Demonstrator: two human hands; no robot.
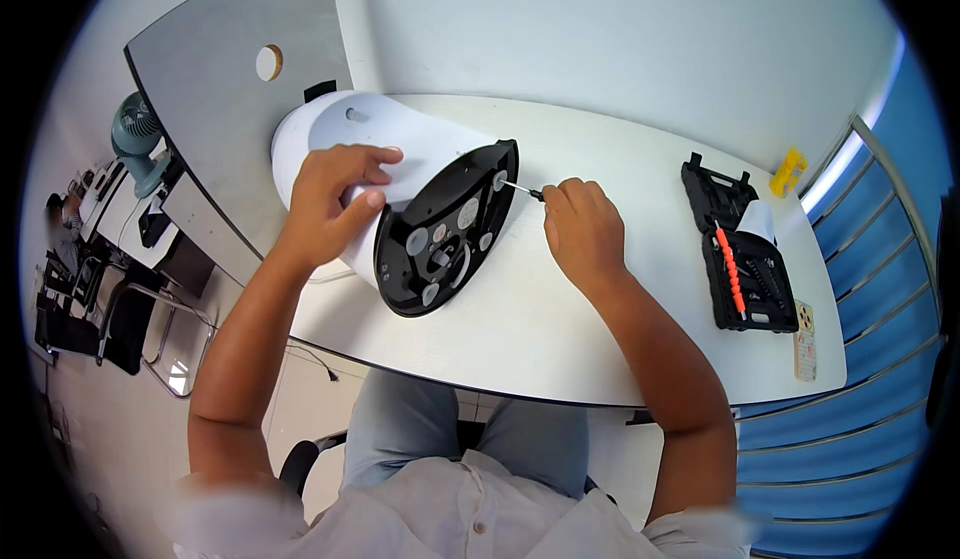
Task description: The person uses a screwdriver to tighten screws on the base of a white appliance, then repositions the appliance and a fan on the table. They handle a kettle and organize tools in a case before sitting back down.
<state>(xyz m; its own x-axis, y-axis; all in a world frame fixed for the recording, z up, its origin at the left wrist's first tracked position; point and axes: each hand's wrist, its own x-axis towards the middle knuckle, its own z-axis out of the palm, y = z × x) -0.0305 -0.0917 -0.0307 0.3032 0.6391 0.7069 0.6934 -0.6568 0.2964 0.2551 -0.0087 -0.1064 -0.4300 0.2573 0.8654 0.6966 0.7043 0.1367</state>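
A white rounded appliance (420, 144) lies tipped on its side on the table, its black oval base (415, 294) turned toward the right. Round grey feet and a coiled grey cord or strip show on that base. My left hand (335, 199) rests on the white body near the base's upper left edge, thumb and fingers apart. In my closed right hand (585, 229) is a screwdriver (523, 191) with a thin metal shaft. Its tip points left and meets the base at the upper right foot (501, 181). My right fingers cover most of the handle.
An opened black tool case (755, 279) with an orange flexible shaft (729, 271) sits on the right. Near it are a yellow packet (789, 173) and a pale remote control (805, 341). A grey partition (240, 89) stands left; a metal railing (890, 289) runs beyond the table's right end.
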